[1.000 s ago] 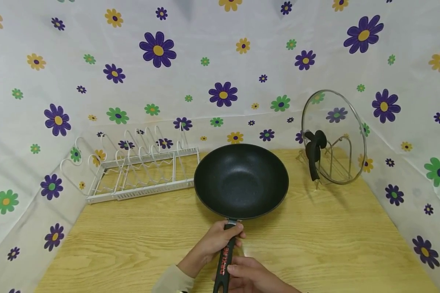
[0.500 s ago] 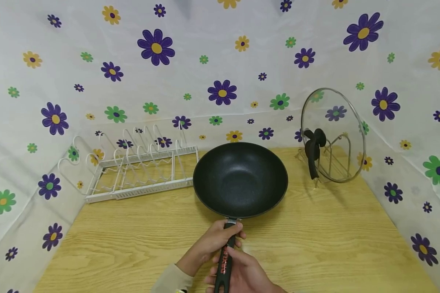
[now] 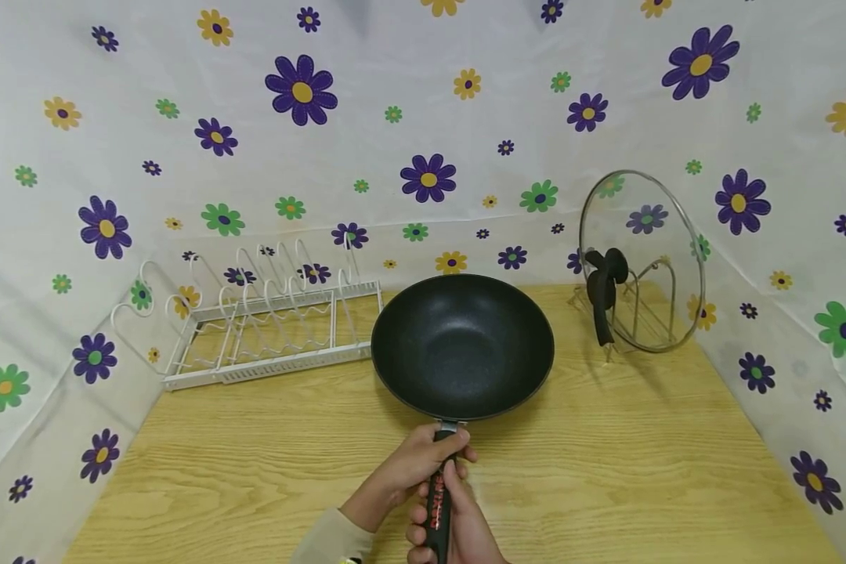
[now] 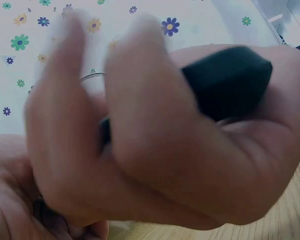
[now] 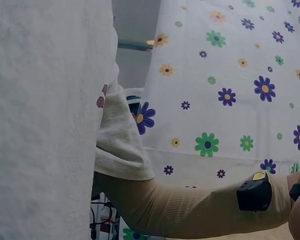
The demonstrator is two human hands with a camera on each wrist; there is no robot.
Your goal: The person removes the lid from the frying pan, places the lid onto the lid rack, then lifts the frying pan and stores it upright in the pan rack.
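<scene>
A black wok sits on or just above the wooden table in the head view, tilted so its inside shows; its underside is hidden. Its long black handle, marked with red letters, points down toward me. My left hand grips the handle close to the pan, thumb across the top. Lower down, my right hand wraps its fingers round the handle and lays its thumb along it. In the left wrist view, curled fingers surround the black handle. The right wrist view mostly shows clothing and the left sleeve.
Left of the wok stands a white wire rack, its end close to the wok's rim. At the back right, a glass lid with a black knob leans upright in a small metal stand. Flower-printed sheets surround the wooden table.
My right hand has moved up along the handle and closed its fingers round it, its thumb now near the left hand. The left hand and the wok have barely moved.
</scene>
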